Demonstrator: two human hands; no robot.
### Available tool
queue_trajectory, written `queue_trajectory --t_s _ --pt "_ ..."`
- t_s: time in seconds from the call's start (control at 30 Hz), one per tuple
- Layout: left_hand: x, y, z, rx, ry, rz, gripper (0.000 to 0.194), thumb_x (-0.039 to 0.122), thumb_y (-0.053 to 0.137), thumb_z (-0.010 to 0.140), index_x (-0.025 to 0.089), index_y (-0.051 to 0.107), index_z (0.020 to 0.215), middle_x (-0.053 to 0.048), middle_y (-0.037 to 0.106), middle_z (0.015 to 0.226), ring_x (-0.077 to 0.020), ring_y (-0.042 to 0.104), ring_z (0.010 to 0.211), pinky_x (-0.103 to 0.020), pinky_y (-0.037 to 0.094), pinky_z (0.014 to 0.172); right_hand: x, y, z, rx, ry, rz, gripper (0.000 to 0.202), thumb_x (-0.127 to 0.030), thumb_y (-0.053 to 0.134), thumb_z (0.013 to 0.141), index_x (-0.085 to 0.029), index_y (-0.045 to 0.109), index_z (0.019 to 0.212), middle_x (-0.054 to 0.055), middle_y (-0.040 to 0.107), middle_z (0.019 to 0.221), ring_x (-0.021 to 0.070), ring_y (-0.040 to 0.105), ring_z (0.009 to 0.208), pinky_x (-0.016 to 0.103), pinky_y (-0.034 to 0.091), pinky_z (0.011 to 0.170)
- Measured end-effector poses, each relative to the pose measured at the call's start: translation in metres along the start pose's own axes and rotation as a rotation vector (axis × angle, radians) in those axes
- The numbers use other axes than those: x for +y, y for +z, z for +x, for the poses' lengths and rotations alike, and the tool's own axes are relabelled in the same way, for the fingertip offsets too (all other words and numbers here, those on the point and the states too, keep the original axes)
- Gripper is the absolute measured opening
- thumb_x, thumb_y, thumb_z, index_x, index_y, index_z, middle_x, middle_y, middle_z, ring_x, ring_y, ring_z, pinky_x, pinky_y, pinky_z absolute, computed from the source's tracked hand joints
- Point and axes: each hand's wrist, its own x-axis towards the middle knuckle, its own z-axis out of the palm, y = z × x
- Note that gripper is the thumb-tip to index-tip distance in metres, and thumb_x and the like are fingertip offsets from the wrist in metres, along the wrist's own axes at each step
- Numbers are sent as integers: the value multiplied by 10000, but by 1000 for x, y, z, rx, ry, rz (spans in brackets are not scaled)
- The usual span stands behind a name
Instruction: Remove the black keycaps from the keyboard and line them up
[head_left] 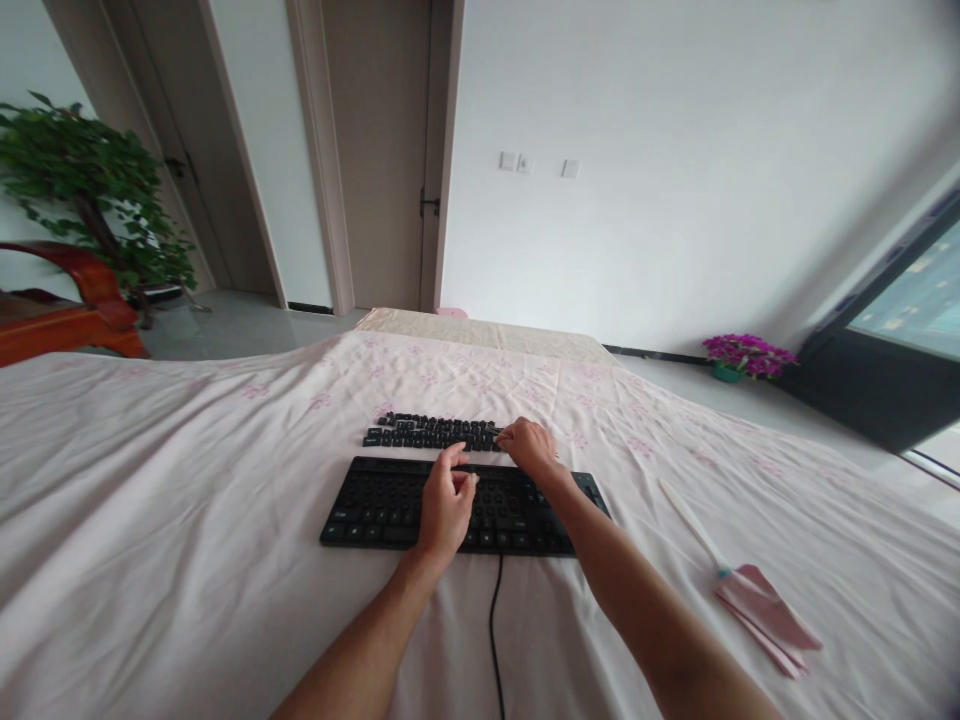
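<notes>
A black keyboard (375, 503) lies on the pink-patterned cloth, its cable (495, 620) running toward me. Some of its keys are in place, while other parts look bare of caps. Beyond its far edge, loose black keycaps (424, 435) stand in rows. My left hand (446, 505) hovers over the middle of the keyboard, thumb and fingers apart and curved, with nothing visible in them. My right hand (529, 445) reaches past the keyboard to the right end of the keycap rows. Its fingertips are pinched together on a keycap, which they mostly cover.
A pale-handled duster with a pink cloth head (765, 615) lies to the right on the cloth (187, 500). Farther off are a wooden chair (90, 300), a leafy plant (90, 190), doors (382, 150) and purple flowers (750, 355) in a pot.
</notes>
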Motion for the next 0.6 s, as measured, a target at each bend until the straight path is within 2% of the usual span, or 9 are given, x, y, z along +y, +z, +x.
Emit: queue_trajectory --t_s 0.23,0.4,0.5,0.6 --pt "1 -1 0 3 -1 -18 421 194 536 820 193 475 1237 -87 607 1106 -121 640 766 -281 517 776 0 0 -1 1 38 9 291 -431 552 812 -256 748 937 79 710 929 231 629 885 267 372 650" --pt "9 -4 -1 21 19 -143 378 243 509 858 196 475 1231 -86 602 1098 -129 661 775 -282 523 753 14 -21 -15 52 93 -6 371 -457 423 895 -263 723 993 65 695 1003 214 618 922 247 367 663" --pt "23 -23 12 18 62 -180 373 275 504 867 191 475 1229 -88 606 1097 -142 665 805 -289 523 766 42 -37 -35 73 194 -76 441 -457 336 932 -241 708 1030 94 676 1065 227 610 959 262 381 703" --pt "31 -61 35 60 131 -88 323 283 505 859 185 527 1166 -82 626 1089 -164 655 880 -303 507 825 75 -48 -59 81 262 -157 445 -473 323 929 -267 676 1104 112 662 1113 265 609 990 316 407 749"
